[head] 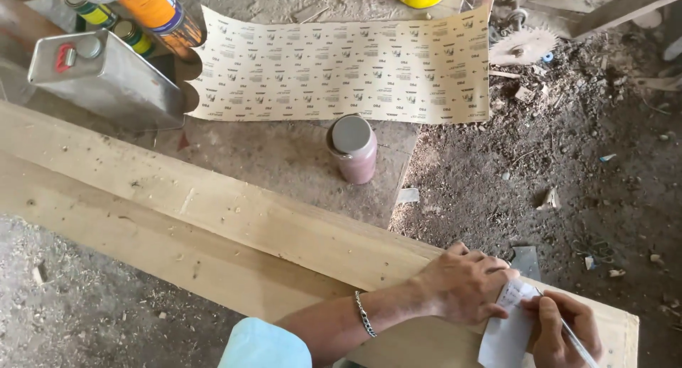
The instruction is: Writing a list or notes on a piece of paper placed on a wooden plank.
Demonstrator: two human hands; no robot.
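A long pale wooden plank (213, 226) runs under both hands and away up to the left of them, lying slantwise over the dusty ground (568, 169). Well beyond the hands, past the plank, a wide sheet of sandpaper (341, 66) lies flat with its printed back up. To the far left of the hands, beyond the plank, a flat metal can (106, 77) lies tilted, with spray cans (153, 9) just behind it. Between the sandpaper and the plank, up and to the left of the hands, a small brownish jar (353, 149) with a grey lid stands upright. Further off to the upper right, a round saw blade (526, 45) rests among wood scraps.

The left hand (465, 283), a chain bracelet (365, 315) on its wrist, lies palm down on the plank with fingers pressing the top edge of a slip of white paper (508, 332). The paper lies on the plank, directly between the two hands and touching both. The right hand (561, 329) is closed around a thin pen (568, 332), whose tip meets the paper close to the left fingertips. The hands sit close together, almost touching.
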